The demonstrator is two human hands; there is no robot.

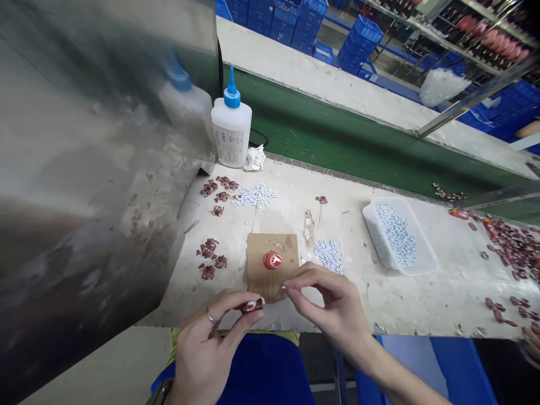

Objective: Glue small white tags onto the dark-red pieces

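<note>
Between thumb and forefinger, my left hand [215, 337] pinches a small brown, white and red piece [253, 305] near the table's front edge. To its right, my right hand [327, 301] has thumb and forefinger pinched on a tiny white piece [283, 286], above the lower right corner of a cardboard square [261, 281]. On the cardboard sits a round red item [272, 260] with a glossy top. Small white-and-blue pieces lie in one pile [328, 256] just beyond my right hand and in another pile [256, 195] farther back. Clusters of brown pieces [208, 247] lie on the left.
A white bottle [232, 132] with a blue nozzle stands at the back beside crumpled tissue [255, 158]. A metal panel [105, 140] rises on the left. A clear tub [399, 236] of white-and-blue pieces and many brown parts [517, 242] are on the right. Another person's hand [532, 340] shows far right.
</note>
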